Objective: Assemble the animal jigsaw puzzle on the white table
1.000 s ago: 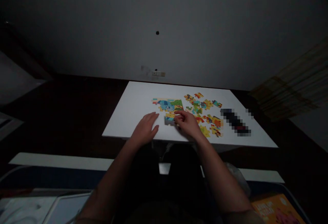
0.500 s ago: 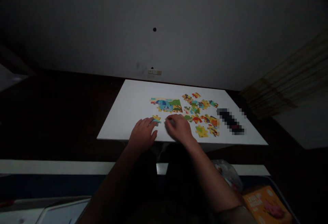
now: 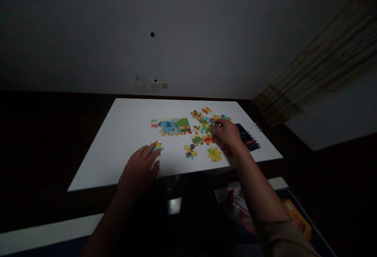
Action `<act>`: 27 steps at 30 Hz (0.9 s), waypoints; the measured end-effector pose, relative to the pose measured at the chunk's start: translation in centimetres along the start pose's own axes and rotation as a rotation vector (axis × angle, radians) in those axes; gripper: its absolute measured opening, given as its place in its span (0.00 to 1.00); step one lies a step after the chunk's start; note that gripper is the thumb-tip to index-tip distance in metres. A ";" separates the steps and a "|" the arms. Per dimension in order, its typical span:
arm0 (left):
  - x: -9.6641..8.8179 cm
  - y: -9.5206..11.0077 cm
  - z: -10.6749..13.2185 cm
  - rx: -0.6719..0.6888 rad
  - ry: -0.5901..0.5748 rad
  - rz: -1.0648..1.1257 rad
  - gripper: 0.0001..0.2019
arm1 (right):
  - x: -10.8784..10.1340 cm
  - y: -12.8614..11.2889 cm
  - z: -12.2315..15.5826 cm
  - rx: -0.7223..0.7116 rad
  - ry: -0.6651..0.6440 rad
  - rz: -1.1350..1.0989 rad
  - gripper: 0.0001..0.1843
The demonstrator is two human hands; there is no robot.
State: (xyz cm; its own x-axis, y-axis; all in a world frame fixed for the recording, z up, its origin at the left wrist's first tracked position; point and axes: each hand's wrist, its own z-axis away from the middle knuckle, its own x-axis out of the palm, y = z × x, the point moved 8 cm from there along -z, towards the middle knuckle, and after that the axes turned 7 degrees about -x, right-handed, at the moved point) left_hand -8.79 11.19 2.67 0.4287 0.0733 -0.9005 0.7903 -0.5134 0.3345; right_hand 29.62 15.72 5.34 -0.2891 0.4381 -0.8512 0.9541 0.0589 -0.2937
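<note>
The right hand (image 3: 228, 137) has moved onto the loose colourful cardboard puzzle pieces (image 3: 203, 129), its grasp unclear; the open left hand (image 3: 138, 170) touches one yellow-and-teal puzzle piece (image 3: 157, 145).

Very dim — only the white table (image 3: 118, 131) and puzzle pieces (image 3: 171, 126) stand out.

Dim grey wall (image 3: 88, 41), tan curtain (image 3: 312, 68)

Place: a room in a home, by the look of it
Upper middle: plain painted wall (image 3: 88, 33) with a small switch plate (image 3: 159, 85)
Upper right: brownish curtain (image 3: 312, 61)
Centre: white table (image 3: 97, 163) with a jigsaw puzzle (image 3: 171, 126) and TV remote (image 3: 246, 137)
</note>
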 end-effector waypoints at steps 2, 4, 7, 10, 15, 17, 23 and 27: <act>0.3 0.0 0.0 0.010 -0.027 -0.035 0.20 | 0.9 2.5 -3.1 0.024 -0.050 0.037 0.14; 0.4 0.0 -0.1 0.002 -0.042 -0.076 0.19 | 2.2 4.2 -6.2 0.039 -0.127 0.051 0.17; 0.4 0.1 -0.3 -0.003 -0.063 -0.108 0.18 | 4.6 5.0 -10.0 -0.020 -0.282 0.066 0.25; 0.3 0.2 -0.5 -0.018 -0.065 -0.113 0.18 | 6.7 4.8 -12.4 -0.084 -0.424 0.101 0.33; 0.3 0.0 -0.6 -0.042 -0.040 -0.100 0.18 | 8.3 5.4 -13.9 -0.110 -0.574 0.150 0.30; 0.4 -0.1 -0.6 -0.038 -0.032 -0.091 0.18 | 8.2 6.1 -14.1 -0.102 -0.578 0.161 0.26; 0.6 -0.3 -0.6 -0.007 -0.024 -0.093 0.18 | 7.0 6.9 -13.3 -0.133 -0.537 0.105 0.20; 0.8 -0.4 -0.6 -0.005 -0.017 -0.082 0.18 | 6.4 4.0 -12.2 -0.221 -0.455 -0.022 0.16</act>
State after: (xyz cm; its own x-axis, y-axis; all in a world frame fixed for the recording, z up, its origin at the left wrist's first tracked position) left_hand -8.49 12.02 1.99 0.3550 0.0999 -0.9295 0.8245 -0.5021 0.2609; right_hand 32.53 29.71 3.98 -0.2670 0.0021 -0.9637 0.9272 0.2734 -0.2562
